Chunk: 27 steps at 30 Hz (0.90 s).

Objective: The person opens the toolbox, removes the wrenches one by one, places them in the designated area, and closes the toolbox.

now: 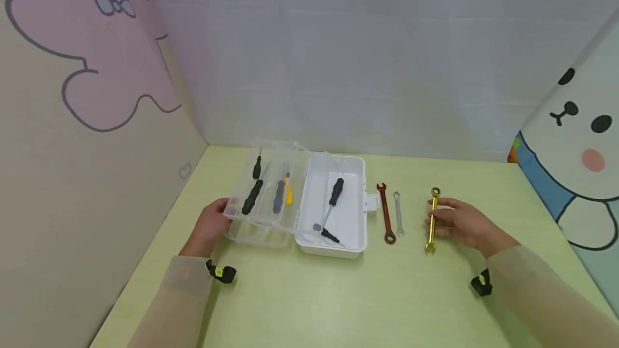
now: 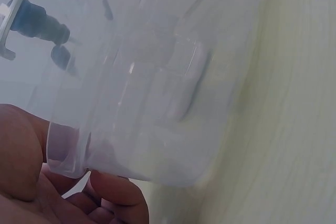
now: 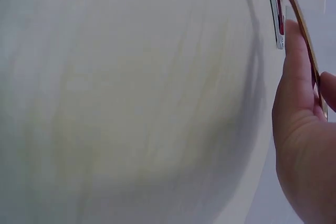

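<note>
right hand [image 1: 465, 224]: pinching gold ratcheting combination wrench [image 1: 432, 222], three o'clock of white toolbox [image 1: 331, 252] | left hand [image 1: 210, 224]: gripping clear tray [image 1: 261, 222], nine o'clock of toolbox | risk: slackened left grip could tip tray, spilling screwdrivers [image 1: 252, 197]

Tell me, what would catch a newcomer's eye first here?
Probably the shiny gold wrench, held in the right hand toward the right. Next comes the open white toolbox in the middle, with dark-handled screwdrivers inside, while the left hand grips a clear tray at the left. A large pink cartoon figure also stands out on the left wall.
</note>
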Each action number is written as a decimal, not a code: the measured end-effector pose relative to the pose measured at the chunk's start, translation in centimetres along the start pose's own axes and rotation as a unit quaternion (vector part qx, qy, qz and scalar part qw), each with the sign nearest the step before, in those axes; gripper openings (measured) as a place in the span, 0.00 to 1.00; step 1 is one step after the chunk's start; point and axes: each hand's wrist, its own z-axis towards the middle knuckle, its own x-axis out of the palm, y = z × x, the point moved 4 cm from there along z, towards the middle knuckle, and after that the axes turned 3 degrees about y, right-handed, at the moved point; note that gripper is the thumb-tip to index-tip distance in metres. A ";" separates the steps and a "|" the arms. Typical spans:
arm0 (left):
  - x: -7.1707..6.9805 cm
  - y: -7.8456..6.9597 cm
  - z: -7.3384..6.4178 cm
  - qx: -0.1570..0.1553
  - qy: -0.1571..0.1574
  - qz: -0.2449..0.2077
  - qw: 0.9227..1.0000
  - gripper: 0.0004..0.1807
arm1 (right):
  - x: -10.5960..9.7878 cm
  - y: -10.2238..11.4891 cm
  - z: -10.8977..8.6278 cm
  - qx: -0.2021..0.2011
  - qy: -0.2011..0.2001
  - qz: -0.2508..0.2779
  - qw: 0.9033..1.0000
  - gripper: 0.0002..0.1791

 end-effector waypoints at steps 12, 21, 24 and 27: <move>0.0 0.0 0.1 0.000 0.008 -0.006 1.000 0.24 | 0.6 0.1 1.3 0.019 0.006 -0.012 1.000 0.27; 0.2 -0.2 0.1 0.002 0.008 -0.009 1.000 0.24 | 0.8 -0.2 1.8 0.019 -0.019 -0.041 0.999 0.31; 0.2 -0.2 0.1 0.005 0.011 -0.008 1.000 0.24 | 1.1 -0.3 2.0 0.016 -0.024 -0.051 0.998 0.31; 0.0 0.1 0.1 0.007 0.012 -0.004 1.000 0.25 | 1.5 -0.4 2.4 0.016 -0.037 -0.069 0.997 0.30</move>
